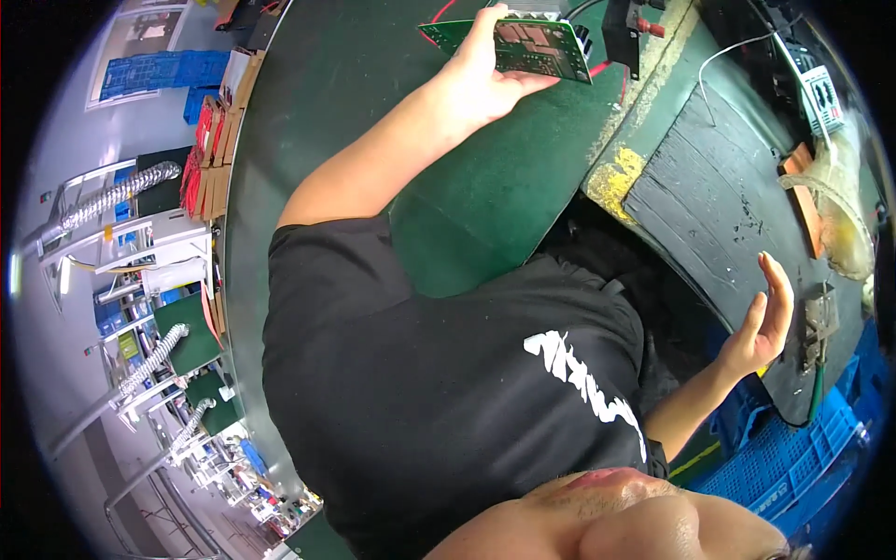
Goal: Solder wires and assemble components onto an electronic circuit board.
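Observation:
My left hand (481, 79) is closed around the edge of a green circuit board (541, 49), held tilted above the green work surface at the top of the view. Copper-coloured patches show on the board's near face, and dark cylindrical parts stick out at its right end. Red and black wires run close to it. Over at the right, my right hand (761, 322) is raised with nothing in it, its fingers apart and slightly bent. A small metal holder (821, 322) with a green cable is the thing nearest to that hand.
Right of the board stands a black device (623, 37) with red knobs. A black mat (705, 177) lies on the right-hand table, with a cloudy yellowish container (845, 210) beyond it. Blue plastic crates (803, 457) sit at the lower right. Cardboard boxes (224, 159) line the left.

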### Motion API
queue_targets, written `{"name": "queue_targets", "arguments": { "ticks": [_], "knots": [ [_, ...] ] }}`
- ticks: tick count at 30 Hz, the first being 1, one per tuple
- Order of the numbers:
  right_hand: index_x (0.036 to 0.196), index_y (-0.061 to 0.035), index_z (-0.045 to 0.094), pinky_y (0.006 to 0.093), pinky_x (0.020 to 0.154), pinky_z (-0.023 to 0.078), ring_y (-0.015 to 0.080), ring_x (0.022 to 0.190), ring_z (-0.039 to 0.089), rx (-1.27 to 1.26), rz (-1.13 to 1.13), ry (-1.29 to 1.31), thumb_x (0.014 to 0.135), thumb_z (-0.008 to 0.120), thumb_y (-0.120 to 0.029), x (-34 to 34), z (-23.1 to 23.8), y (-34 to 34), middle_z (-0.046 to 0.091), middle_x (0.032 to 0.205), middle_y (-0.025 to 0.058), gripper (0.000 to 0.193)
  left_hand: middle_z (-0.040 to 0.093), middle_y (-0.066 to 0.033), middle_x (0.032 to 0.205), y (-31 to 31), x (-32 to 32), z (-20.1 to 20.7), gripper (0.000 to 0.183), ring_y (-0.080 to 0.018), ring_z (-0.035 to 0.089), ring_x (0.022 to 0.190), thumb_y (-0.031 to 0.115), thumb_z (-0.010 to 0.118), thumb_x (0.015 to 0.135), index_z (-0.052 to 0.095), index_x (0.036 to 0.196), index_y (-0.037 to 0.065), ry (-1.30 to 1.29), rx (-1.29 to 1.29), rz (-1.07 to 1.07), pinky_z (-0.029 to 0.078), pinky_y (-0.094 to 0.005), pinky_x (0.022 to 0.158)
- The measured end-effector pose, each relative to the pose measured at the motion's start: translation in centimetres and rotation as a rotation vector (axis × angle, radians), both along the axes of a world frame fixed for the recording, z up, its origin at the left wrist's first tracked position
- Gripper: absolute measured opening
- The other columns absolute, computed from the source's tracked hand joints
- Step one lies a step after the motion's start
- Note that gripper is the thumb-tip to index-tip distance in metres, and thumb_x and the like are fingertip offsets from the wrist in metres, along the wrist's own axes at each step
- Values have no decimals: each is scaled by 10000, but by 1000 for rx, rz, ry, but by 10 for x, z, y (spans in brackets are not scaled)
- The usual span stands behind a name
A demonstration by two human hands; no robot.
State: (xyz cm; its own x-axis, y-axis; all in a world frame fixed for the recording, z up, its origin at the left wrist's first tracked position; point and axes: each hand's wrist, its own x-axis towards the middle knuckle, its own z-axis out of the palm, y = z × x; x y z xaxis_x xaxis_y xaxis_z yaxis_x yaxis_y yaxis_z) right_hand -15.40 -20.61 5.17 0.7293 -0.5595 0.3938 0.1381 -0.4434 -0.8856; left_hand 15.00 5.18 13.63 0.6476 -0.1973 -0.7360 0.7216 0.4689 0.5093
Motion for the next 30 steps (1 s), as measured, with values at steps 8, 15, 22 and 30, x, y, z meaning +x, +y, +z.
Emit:
{"name": "queue_targets", "arguments": {
  "ticks": [8,15,22,30],
  "knots": [
    [1239,94,614,421,1091,450,289,1178,637,-117,-35,68,1000,507,-3,-19,-16,1,667,1244,203,279,636,-156,1218,28,-2,-25,523,-320,600,1156,435,668,927,595,1226,12,-594,4,-403,448,-506,1116],
    [1180,71,656,382,1052,459,270,1144,645,-285,-131,124,960,566,14,-23,-15,1,692,1204,179,244,622,-174,1227,5,-5,-3,556,-321,593,1161,445,689,914,583,1245,11,-94,-13,-225,452,-494,1113],
    [1129,52,688,400,1045,457,298,1120,653,-264,-201,165,959,606,-43,-29,-14,0,707,1162,183,211,640,-168,1217,-11,-14,6,505,-329,626,1120,414,680,918,602,1222,18,-74,22,-260,489,-471,1063],
    [1125,48,687,411,1064,443,303,1158,641,-257,-173,205,947,601,-35,-34,-5,11,705,1178,172,215,673,-110,1221,-20,-2,-47,601,-265,661,1124,480,435,958,536,1309,3,-640,-33,-668,536,-443,975]
  ]
}}
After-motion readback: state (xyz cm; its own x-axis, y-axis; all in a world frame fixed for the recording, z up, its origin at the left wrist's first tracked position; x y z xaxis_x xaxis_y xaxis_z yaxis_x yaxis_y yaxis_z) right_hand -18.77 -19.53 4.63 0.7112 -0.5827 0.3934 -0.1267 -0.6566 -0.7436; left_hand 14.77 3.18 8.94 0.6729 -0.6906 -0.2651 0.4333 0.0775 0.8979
